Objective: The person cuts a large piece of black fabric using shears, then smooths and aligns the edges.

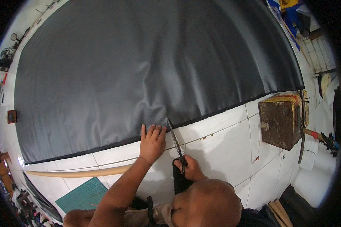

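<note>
A broad sheet of glossy dark grey leather-like material (113, 72) is spread over the white tiled floor. My left hand (154, 140) lies on its near edge, palm down and fingers stretched out. Just to its right, my right hand (193, 168) grips the handles of a pair of long metal scissors (174, 137). Their blades reach over the sheet's near edge, where the material is wrinkled; how far apart the blades are is hard to make out. A dark cloth-like piece (181, 181) hangs beneath my right hand.
To the right, a worn brown box (280, 125) stands against the sheet's corner. A tan curved strip (79, 173) and a green cutting mat (82, 195) lie at the near left. A small reddish-brown block (12, 116) sits by the left edge. My bent knee (212, 200) is close below the scissors.
</note>
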### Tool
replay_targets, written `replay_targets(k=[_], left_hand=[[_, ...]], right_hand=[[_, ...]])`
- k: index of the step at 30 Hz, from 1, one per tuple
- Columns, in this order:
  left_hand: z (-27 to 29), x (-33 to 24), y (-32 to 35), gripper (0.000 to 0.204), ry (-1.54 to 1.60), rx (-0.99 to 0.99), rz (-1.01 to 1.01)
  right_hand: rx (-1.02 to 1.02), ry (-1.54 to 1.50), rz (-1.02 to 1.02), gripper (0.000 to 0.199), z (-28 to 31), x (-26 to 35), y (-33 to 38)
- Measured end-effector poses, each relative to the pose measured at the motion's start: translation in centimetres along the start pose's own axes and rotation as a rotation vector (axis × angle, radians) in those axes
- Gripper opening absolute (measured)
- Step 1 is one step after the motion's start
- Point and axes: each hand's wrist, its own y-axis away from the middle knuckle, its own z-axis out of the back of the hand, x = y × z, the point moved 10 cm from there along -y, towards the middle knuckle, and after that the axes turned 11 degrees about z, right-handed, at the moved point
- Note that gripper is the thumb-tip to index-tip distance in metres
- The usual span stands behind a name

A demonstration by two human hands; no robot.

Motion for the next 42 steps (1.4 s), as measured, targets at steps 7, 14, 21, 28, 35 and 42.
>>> replay_targets(k=[7, 14, 21, 28, 35, 42], left_hand=[[-1.2, 0.3, 1.4, 0.058, -0.062, 0.140, 0.046], [-1.4, -0.2, 1.0, 0.059, -0.020, 0.187, 0.021], [-1.7, -0.1, 1.5, 0.058, -0.008, 0.189, 0.021], [-1.4, 0.3, 1.4, 0.058, 0.077, 0.159, 0.042], [-1.8, 0.8, 1.5, 0.060, 0.020, 0.135, 0.025], [-1.4, 0.1, 1.5, 0.060, 0.017, 0.133, -0.011]], right_hand=[[0.059, -0.062, -0.004, 0.041, -1.0, 0.1, -2.7], [-0.044, -0.037, 0.191, 0.036, -0.1, 1.8, -4.0], [0.026, -0.158, 0.049, 0.037, -1.5, 1.0, -3.6], [0.036, 0.039, 0.110, 0.054, -1.5, 2.7, -5.7], [-0.030, 0.202, 0.186, 0.048, -1.1, 3.4, -6.6], [-0.156, 0.169, 0.364, 0.039, -0.1, 2.5, -6.9]])
